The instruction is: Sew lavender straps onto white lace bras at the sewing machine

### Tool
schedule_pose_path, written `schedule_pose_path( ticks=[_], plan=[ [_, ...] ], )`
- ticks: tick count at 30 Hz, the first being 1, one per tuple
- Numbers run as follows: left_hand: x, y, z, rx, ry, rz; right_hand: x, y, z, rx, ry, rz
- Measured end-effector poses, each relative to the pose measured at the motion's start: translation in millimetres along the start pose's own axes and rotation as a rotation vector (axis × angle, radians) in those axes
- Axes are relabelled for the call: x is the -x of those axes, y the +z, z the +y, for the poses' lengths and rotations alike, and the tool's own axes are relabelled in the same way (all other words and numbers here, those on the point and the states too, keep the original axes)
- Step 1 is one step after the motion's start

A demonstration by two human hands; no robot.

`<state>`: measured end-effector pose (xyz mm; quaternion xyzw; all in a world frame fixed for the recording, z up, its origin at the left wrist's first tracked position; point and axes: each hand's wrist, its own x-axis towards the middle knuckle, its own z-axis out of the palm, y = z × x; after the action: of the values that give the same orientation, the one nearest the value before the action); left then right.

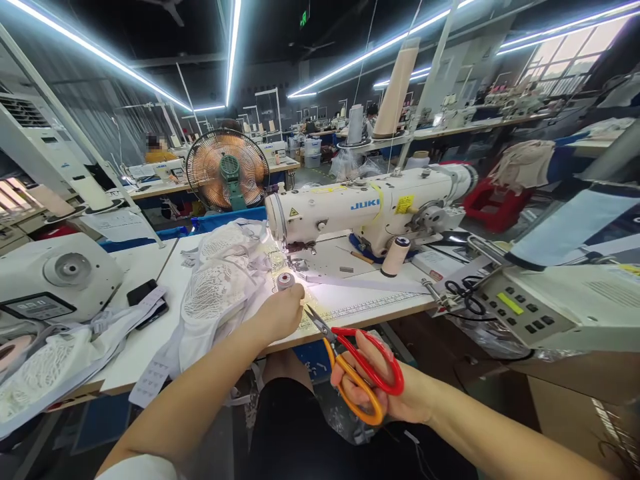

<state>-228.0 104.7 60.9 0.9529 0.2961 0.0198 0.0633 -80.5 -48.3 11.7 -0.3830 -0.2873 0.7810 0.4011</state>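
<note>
My right hand (pixel 395 387) grips scissors (pixel 325 328) with one red and one orange handle, fingers in the loops. The blades are slightly apart and point up-left toward my left hand (pixel 285 312). That hand is closed at the table's front edge, its fingertips mostly turned away, so what they pinch is hidden. Just beyond it shows a small round spool (pixel 285 281); whether the fingers touch it I cannot tell. Behind stands a white JUKI sewing machine (pixel 340 207) with its needle area lit. White lace bras (pixel 215 287) lie piled left of my left hand.
A ruler strip (pixel 370 305) runs along the table's front edge. A beige thread cone (pixel 396 257) stands under the machine arm. A black phone (pixel 145 300) lies at left beside another machine head (pixel 60 273). A control box (pixel 545 310) juts in at right; a fan (pixel 227 167) stands behind.
</note>
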Motion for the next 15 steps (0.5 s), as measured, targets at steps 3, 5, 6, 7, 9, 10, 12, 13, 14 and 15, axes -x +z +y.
schedule_pose_path(
  ticks=[3, 5, 6, 7, 9, 10, 12, 13, 14, 15],
  plan=[
    [1, 0.8, 0, 0.045, 0.006, 0.02, -4, 5, -1, 0.007, -0.009, 0.023],
    [2, 0.9, -1, 0.072, 0.001, 0.027, -6, 8, -2, 0.014, -0.021, 0.033],
    [3, 0.9, 0, 0.079, -0.004, 0.03, -6, 10, -2, 0.013, -0.032, 0.039],
    [3, 0.9, -1, 0.083, -0.009, 0.033, -7, 12, -2, 0.009, -0.05, 0.048],
    [4, 1.0, -1, 0.085, -0.011, 0.038, -7, 14, -2, 0.017, -0.1, 0.055],
    [4, 1.1, -1, 0.087, -0.004, 0.041, -8, 15, -2, 0.034, -0.132, 0.055],
    [4, 1.6, -2, 0.095, 0.012, 0.045, -7, 15, -1, 0.093, -0.195, 0.057],
    [4, 1.8, -2, 0.1, 0.015, 0.046, -7, 14, -1, 0.123, -0.22, 0.057],
    [4, 1.9, -3, 0.101, 0.013, 0.047, -7, 14, 0, 0.149, -0.238, 0.06],
    [4, 1.7, -3, 0.099, 0.008, 0.046, -6, 13, 1, 0.167, -0.249, 0.063]
  ],
)
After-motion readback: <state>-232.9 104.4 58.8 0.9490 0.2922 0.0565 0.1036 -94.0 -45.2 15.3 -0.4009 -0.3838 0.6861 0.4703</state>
